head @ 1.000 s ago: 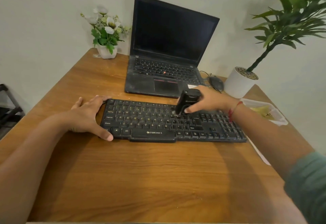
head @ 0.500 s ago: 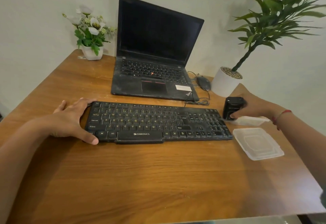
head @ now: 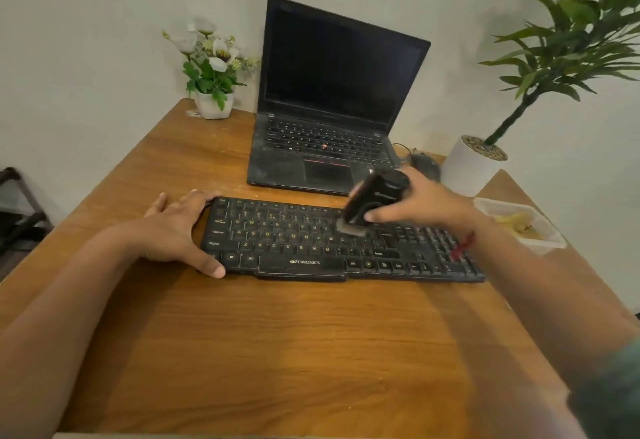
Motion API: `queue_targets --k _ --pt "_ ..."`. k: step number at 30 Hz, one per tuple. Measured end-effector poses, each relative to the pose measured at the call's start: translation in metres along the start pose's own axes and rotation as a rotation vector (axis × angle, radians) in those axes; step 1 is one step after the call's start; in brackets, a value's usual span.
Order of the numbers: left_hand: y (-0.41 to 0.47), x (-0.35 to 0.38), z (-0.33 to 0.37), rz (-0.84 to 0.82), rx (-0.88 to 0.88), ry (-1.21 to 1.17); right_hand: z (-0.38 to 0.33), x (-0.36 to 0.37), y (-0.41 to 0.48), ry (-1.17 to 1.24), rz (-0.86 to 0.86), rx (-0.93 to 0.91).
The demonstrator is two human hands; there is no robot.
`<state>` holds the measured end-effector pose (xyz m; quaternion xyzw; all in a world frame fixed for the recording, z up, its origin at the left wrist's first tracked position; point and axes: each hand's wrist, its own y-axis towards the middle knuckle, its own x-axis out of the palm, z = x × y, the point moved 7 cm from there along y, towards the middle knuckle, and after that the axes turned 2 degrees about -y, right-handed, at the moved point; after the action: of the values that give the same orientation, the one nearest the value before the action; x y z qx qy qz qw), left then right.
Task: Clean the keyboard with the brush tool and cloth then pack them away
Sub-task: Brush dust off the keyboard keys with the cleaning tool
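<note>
The keyboard (head: 332, 241) lies across the middle of the frame on the bench (head: 277, 352), with the open laptop (head: 329, 120) behind it toward the top centre. A flower pot (head: 212, 103) stands at the upper left of the bench, left of the laptop. A mouse (head: 425, 165) sits just right of the laptop, and a potted plant (head: 474, 165) stands right of the mouse at the upper right. A tray (head: 526, 227) lies off the keyboard's right end. The left hand (head: 176, 227) rests on the keyboard's left end; the right hand (head: 426, 206) holds the brush tool (head: 372, 201) upon the keys right of centre
</note>
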<state>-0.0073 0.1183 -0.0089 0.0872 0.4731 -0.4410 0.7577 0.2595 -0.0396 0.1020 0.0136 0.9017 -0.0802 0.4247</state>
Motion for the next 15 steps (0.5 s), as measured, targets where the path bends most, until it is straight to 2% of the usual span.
queue_targets --k 3,7,15 --pt "-0.002 0.000 0.005 0.000 0.012 -0.006 -0.053 0.039 0.042 0.117 -0.012 -0.127" --pt "-0.004 0.000 0.006 -0.001 -0.006 0.011 -0.102 0.085 0.090 0.143 -0.021 -0.167" --pt "0.005 0.002 0.000 0.012 0.009 0.034 -0.115 0.115 0.107 0.003 -0.130 -0.166"
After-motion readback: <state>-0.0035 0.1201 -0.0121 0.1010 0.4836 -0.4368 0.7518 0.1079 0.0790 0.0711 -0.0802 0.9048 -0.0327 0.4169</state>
